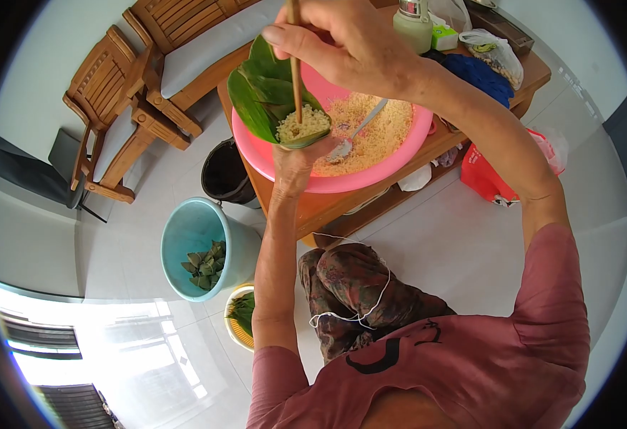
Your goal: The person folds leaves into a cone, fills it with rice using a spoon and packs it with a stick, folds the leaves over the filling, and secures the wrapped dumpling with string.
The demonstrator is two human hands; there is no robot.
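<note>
Leaf cone (270,100) with rice (302,129) in its mouth is held up over the left side of the pink basin (335,184). From my end it all hangs on the stick (297,79): long axis nearly straight down my view, from the right hand (356,46) to a tip that meets the rice, so the rice lies right below those fingers. Left hand (299,163) is the nearer one, cupped round the cone's base, though I can't see all its fingertips. Right thumb and fingers are pinched on the stick's upper part. Spoon (368,119) lies in the basin's loose grain, bucket (242,247) with green parcels (206,266) on the floor further left
</note>
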